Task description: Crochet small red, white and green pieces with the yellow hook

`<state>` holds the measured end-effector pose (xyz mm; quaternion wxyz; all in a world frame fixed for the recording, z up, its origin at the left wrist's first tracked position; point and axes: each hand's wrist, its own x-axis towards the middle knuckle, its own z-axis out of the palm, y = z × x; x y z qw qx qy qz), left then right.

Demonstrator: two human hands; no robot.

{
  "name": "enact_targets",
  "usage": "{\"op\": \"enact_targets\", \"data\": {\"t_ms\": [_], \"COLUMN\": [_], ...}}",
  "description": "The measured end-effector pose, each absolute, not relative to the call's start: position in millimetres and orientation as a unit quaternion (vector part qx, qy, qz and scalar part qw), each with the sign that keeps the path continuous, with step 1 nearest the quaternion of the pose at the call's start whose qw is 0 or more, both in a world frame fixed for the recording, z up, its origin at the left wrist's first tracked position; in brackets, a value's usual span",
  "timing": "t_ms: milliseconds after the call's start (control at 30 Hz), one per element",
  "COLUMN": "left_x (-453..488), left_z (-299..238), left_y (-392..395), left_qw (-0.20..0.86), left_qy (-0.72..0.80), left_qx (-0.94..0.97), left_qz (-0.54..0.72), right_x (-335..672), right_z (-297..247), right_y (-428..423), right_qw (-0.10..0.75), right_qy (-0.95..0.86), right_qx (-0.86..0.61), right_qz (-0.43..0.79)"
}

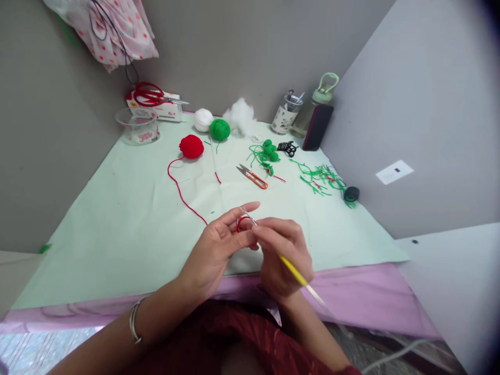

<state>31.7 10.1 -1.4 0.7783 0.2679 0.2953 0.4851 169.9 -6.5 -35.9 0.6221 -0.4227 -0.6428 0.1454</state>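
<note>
While the left hand (219, 245) pinches a loop of red yarn (241, 223) near the desk's front edge, the right hand (283, 255) grips a yellow crochet hook (295, 273) at that loop. Trailing back, the strand reaches a red ball (191, 146). Orange snips (253, 176) lie mid-desk, with green scraps (318, 179) toward the right edge. Red scissors (150, 95) sit on a box (167, 110) at the back left corner; its lettering is too small to read.

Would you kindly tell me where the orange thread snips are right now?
In the head view, the orange thread snips lie on the green mat, centre, between the red yarn ball and the green yarn scraps.
</note>
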Motion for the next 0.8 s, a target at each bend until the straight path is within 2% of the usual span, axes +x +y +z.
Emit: {"op": "enact_targets", "data": {"t_ms": [100, 233, 333, 567, 800], "left_x": [28.6, 25.2, 24.4, 23.5, 17.0], "left_z": [0.2, -1.5, -3.0, 1.7, 6.0], "left_y": [11.9, 12.2, 10.3, 11.7, 14.8], "left_qw": [0.774, 0.712, 0.686, 0.702, 0.748], "left_qy": [0.298, 0.346, 0.376, 0.341, 0.307], "left_qx": [0.29, 0.353, 0.386, 0.352, 0.342], "left_qz": [0.478, 0.498, 0.489, 0.518, 0.479], "right_x": [172.1, 176.3, 175.8, 174.6, 178.4], "right_z": [-29.1, -24.5, -25.4, -25.4, -23.2], "right_y": [0.7, 8.9, 9.1, 4.0, 0.7], "right_qw": [0.666, 0.688, 0.691, 0.658, 0.635], "right_qy": [-0.617, -0.569, -0.557, -0.626, -0.663], "right_qx": [-0.37, -0.348, -0.345, -0.363, -0.365], "right_qz": [0.197, 0.287, 0.304, 0.208, 0.156]}}
